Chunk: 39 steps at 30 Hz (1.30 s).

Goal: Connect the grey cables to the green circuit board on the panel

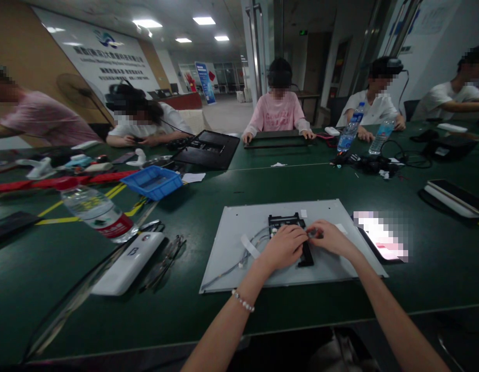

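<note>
A black plastic bracket [307,257] with cut-outs lies on a pale grey flat panel [239,222] in front of me. My left hand [286,247] covers the bracket's middle, its fingers bent together and closed on it; their tips are partly hidden. Just right of them, my right hand [327,236] is closed in a pinch by the bracket's right edge. What it pinches is too small to name. Thin grey cables [233,267] curve over the panel and run under my left hand. A white strip [250,246] crosses the cables.
A lit phone [381,237] lies against the panel's right side. To the left are a white power bank [128,263], eyeglasses [165,261], a water bottle [102,214] and a blue tray [154,178]. Several people sit around the green table [231,183], one handling a dark frame [278,140] opposite.
</note>
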### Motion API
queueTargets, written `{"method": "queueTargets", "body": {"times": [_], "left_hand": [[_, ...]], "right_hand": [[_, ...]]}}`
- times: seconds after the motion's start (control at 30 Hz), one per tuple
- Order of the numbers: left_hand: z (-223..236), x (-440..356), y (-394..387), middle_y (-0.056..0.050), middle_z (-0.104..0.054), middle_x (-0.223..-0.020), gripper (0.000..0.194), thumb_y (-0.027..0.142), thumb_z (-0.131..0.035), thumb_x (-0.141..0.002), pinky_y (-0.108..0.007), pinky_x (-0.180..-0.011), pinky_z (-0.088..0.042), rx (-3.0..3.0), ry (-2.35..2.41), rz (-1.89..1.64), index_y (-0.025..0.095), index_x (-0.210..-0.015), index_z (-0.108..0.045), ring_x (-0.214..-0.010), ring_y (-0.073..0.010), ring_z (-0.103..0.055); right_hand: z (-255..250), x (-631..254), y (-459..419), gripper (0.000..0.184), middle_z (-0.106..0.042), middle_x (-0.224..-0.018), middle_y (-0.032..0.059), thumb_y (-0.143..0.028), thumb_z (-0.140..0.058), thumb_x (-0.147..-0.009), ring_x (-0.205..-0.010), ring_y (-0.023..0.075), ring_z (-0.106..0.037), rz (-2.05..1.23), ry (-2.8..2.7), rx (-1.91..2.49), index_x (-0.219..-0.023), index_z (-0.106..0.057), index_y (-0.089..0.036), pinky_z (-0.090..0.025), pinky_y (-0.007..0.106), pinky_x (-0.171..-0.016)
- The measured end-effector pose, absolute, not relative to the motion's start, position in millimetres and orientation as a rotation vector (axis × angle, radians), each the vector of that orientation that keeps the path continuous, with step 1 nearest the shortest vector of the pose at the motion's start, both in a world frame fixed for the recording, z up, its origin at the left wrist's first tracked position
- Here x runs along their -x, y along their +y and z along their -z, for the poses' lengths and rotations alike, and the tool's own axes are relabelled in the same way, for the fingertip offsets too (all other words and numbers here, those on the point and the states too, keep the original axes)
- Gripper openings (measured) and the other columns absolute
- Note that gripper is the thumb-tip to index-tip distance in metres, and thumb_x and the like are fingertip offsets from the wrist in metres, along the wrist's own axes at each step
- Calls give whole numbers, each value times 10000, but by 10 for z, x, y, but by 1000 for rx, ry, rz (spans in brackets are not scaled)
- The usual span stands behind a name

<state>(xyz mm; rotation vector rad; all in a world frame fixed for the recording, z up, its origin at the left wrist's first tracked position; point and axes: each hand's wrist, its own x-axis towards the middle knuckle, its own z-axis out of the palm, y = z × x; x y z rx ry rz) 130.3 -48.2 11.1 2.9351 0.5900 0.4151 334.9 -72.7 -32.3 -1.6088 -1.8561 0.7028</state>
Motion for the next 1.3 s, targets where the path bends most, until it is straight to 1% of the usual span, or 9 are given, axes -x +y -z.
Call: {"method": "queueTargets", "body": {"times": [0.2, 0.37, 0.47, 0.57, 0.8, 0.93, 1.07, 1.2, 1.3], "left_hand": [[-87, -1304, -479, -61, -565, -1153, 274, 144, -438, -863, -370, -977, -351, -2915, 597, -424, 194, -1105, -557, -1150, -207, -452], [-93, -1299, -479, -71, -522, -1233, 424, 162, -456, -859, -374, -1003, -346, -2880, 651, -449, 193, -1280, -420, -1163, -202, -452], [-94, -1301, -472, -75, -503, -1264, 483, 167, -454, -861, -380, -1005, -352, -2850, 682, -470, 204, -1332, -353, -1174, -202, -454], [-92, -1307, -461, -83, -497, -1279, 478, 172, -427, -879, -390, -1004, -357, -2837, 716, -495, 206, -1346, -331, -1178, -205, -458], [-209, -1244, -422, -65, -498, -1284, 420, 200, -439, -892, -402, -1024, -342, -2775, 900, -646, 206, -1309, -390, -1190, -213, -442], [-360, -1009, -347, -71, -547, -1202, 305, 216, -429, -899, -397, -980, -388, -2675, 1187, -774, 192, -1196, -494, -1123, -221, -494], [-419, -578, -269, -78, -568, -1132, 269, 222, -472, -861, -385, -959, -413, -2520, 1471, -830, 182, -1116, -545, -1073, -227, -529], [-272, -131, -222, -83, -567, -1105, 286, 289, -482, -846, -401, -939, -421, -2358, 1668, -846, 181, -1100, -557, -1048, -239, -546], [-112, 36, -206, -87, -594, -1023, 368, 379, -511, -822, -376, -857, -461, -2207, 1718, -697, 162, -1117, -555, -954, -235, -588]], "right_hand": [[353, -3336, -724, 129, -613, -901, 45, -223, -611, -705, -732, 149, -592, -690, -1810, 1620, -811, -672, -182, -477, 294, -717], [366, -3380, -701, 119, -675, -778, 14, -233, -548, -755, -728, 158, -624, -780, -1708, 1572, -816, -644, -197, -485, 280, -693], [367, -3428, -702, 130, -687, -780, 19, -249, -540, -760, -735, 168, -637, -688, -1639, 1617, -817, -646, -202, -489, 287, -693], [374, -3474, -709, 144, -685, -776, 24, -270, -531, -774, -728, 179, -636, -600, -1626, 1668, -817, -651, -203, -488, 301, -694], [398, -3511, -737, 206, -625, -957, 72, -258, -557, -785, -674, 146, -595, -397, -1668, 1764, -943, -657, -173, -473, 295, -701], [393, -3515, -757, 198, -610, -946, 64, -261, -519, -820, -700, 147, -589, -385, -1674, 1754, -938, -651, -173, -466, 288, -708], [393, -3521, -757, 190, -615, -941, 62, -250, -506, -826, -730, 156, -591, -374, -1664, 1761, -924, -651, -175, -462, 296, -734], [398, -3512, -754, 203, -622, -944, 68, -244, -492, -833, -763, 165, -591, -358, -1681, 1741, -930, -653, -169, -458, 304, -757], [412, -3499, -755, 207, -625, -928, 72, -237, -482, -834, -771, 168, -589, -346, -1699, 1717, -923, -655, -164, -458, 306, -759]]}}
